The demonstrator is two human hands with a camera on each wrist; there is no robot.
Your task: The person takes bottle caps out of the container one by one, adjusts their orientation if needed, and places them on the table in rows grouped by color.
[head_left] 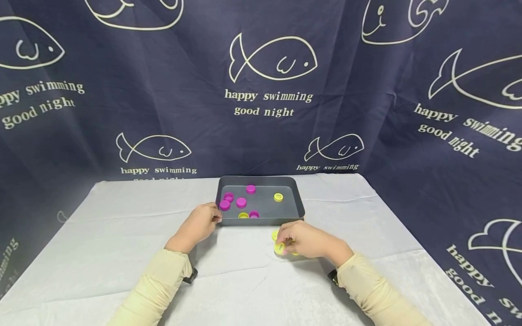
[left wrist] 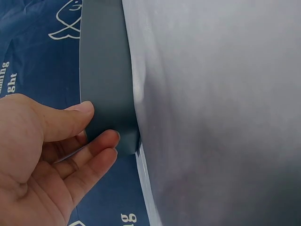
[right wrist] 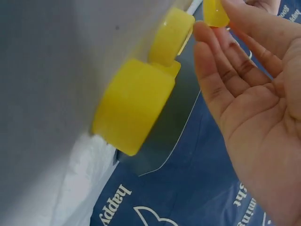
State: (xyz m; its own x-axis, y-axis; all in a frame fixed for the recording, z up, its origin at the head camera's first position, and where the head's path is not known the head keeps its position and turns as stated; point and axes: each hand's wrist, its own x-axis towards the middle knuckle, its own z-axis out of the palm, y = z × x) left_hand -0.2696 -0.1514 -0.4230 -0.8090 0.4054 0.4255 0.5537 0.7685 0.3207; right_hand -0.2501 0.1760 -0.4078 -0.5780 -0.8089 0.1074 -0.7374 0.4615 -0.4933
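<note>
My left hand (head_left: 200, 225) holds the front left corner of a dark grey tray (head_left: 261, 222), its thumb and fingers on the tray wall (left wrist: 106, 61) in the left wrist view. Just in front of the tray's right half, my right hand (head_left: 306, 240) pinches a yellow bottle cap (head_left: 279, 248) between thumb and fingers. The right wrist view shows this held cap (right wrist: 214, 12) at its top edge. More yellow caps (right wrist: 134, 106) sit on the cloth beside that hand, partly hidden by it in the head view.
Inside the tray lie several magenta caps (head_left: 241, 202), mostly toward its left. Two yellow caps are in there too, one at the right (head_left: 278, 197) and one by the front wall. A white cloth (head_left: 236, 280) covers the table. Behind hangs a dark blue fish-print curtain (head_left: 269, 136).
</note>
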